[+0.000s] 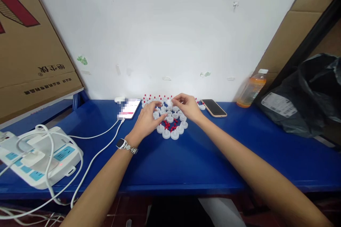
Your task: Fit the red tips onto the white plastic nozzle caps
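Several white plastic nozzle caps (pixel 174 134) stand in a rounded cluster on the blue table, with small red tips (pixel 167 125) lying loose among them. Along the wall, more white caps carry red tips on top. My left hand (pixel 147 122) rests at the left side of the cluster, thumb and fingers apart and curved around the nearest caps. Over the back of the cluster, my right hand (pixel 188 107) pinches a white nozzle cap (pixel 169 103) between thumb and fingertips. Its fingers partly cover that cap and the ones behind.
A lit phone (pixel 131 109) on a cable lies left, and a dark phone (pixel 214 108) lies right. A power strip (pixel 50 156) with looping white cables occupies the left end. An orange drink bottle (pixel 252 88) and a black plastic bag (pixel 301 95) stand right. A white wall closes the back.
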The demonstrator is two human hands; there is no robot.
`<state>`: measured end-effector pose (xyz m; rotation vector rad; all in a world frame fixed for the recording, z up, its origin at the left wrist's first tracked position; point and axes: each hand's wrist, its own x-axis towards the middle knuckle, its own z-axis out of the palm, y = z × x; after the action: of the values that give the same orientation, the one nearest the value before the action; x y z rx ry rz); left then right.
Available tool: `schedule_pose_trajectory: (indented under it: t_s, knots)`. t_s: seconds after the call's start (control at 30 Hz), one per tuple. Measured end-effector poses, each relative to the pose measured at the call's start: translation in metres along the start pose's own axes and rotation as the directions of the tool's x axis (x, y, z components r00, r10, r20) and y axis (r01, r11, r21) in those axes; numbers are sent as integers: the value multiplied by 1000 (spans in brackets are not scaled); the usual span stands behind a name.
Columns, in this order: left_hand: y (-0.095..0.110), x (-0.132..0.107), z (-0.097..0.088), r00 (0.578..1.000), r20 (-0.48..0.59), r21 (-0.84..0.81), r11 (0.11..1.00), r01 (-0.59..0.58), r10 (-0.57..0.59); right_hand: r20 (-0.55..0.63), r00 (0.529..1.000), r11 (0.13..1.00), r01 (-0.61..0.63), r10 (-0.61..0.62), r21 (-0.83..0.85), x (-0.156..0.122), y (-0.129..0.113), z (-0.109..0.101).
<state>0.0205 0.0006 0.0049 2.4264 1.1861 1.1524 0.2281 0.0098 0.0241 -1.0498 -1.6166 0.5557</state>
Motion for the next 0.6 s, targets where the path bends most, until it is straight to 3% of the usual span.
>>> schedule_pose_trajectory:
  t_s: [0.13, 0.33, 0.47, 0.6]
  knots:
    - [-8, 1, -3, 999, -34, 116, 993, 31, -27, -45, 997, 962, -79, 70, -259, 38, 20, 3]
    - [-11, -2, -2, 998, 3, 161, 985, 60, -61, 117, 988, 794, -10, 102, -607, 71, 47, 30]
    - [-13, -2, -2, 998, 9, 158, 985, 66, -69, 255, 954, 737, 56, 160, -673, 80, 53, 38]
    - [-17, -1, -2, 998, -6, 158, 985, 69, -69, 291, 936, 714, 65, 199, -697, 89, 50, 37]
